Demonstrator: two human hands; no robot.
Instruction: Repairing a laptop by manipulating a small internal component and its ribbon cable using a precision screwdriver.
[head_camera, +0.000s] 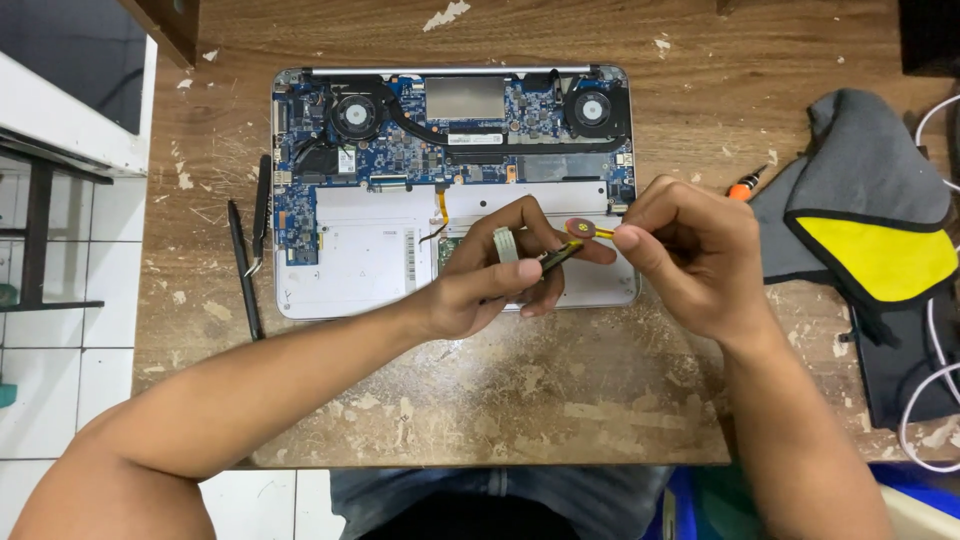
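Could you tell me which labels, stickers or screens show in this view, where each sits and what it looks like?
White sticker: small pale rectangle on the laptop's blue board, below the grey metal plate.
Pale strip label: narrow, upright, on the silver panel left of the left hand.
Fan hub stickers: small round discs on both fans.
Screens: none visible.

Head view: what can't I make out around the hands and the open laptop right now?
- Lower right part of the laptop: hidden behind both hands, head view.
- Thin tool in the left hand: mostly covered by the fingers.
- Small round part at the right hand: too small to identify.
- Orange screwdriver: partly hidden behind the grey cloth.
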